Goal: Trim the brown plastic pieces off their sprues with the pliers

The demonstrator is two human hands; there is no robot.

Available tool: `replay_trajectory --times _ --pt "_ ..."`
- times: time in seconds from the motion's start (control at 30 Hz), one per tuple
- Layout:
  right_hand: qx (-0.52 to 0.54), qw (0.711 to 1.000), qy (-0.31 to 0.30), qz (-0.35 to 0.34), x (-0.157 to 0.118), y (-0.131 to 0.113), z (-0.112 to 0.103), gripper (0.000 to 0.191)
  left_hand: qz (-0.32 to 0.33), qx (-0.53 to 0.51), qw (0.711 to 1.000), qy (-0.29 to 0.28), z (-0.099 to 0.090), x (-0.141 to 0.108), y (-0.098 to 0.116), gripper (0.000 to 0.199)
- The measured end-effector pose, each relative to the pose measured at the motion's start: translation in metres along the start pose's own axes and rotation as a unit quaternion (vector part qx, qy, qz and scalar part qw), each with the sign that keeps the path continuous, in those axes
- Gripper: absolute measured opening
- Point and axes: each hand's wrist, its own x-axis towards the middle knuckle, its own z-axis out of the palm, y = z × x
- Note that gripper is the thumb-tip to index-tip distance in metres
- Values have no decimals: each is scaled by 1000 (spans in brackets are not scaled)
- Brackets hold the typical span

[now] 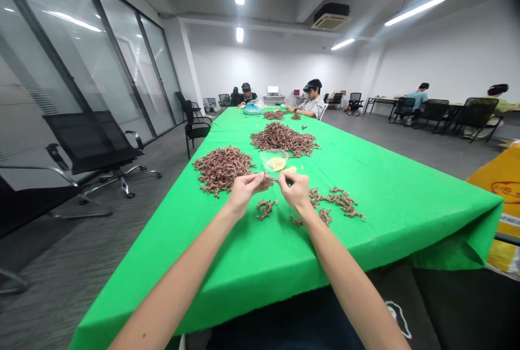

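Observation:
In the middle of the head view, my left hand [247, 190] pinches a small brown, knobbly, twig-like piece [267, 177] at its fingertips. Close beside it, my right hand [296, 188] is closed with thumb and finger together at the piece's right end; what it grips is too small to make out. Just beyond the fingers stands a clear plastic bowl [274, 160] with pale yellow bits in it. More pale bits [289, 170] lie on the cloth at its right. Loose brown pieces [266, 209] lie below my hands, and a scattered group [345, 201] is to the right.
A green cloth [398, 193] covers the long table. Large heaps of brown pieces lie left [223, 170] and behind the bowl [284, 138]. A blue plastic bag [252, 109] and two people are farther along. Office chairs [91, 144] stand left; a yellow sack [501, 182] is right.

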Motion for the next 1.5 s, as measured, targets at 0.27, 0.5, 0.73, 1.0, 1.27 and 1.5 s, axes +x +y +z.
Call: replay_trajectory --times 0.27,0.5,0.73,1.0,1.27,1.5 --pt "6 1000 2 -8 1 -2 -2 38 -14 -5 1000 14 -2 0 -1 36" --pt "-2 1000 5 -16 0 1 0 38 1 2 1000 7 -1 0 -1 36" --pt "-16 1000 -6 -1 0 0 -1 40 3 12 1000 1 -2 -1 0 36" --pt "49 991 -88 89 2 2 -1 40 108 172 979 0 -6 -2 4 33" --pt "251 894 -251 275 3 6 -3 39 169 276 946 -37 -14 -2 13 27" --pt "24 1000 -5 17 1 0 -4 36 28 50 998 -8 -6 1 5 39"
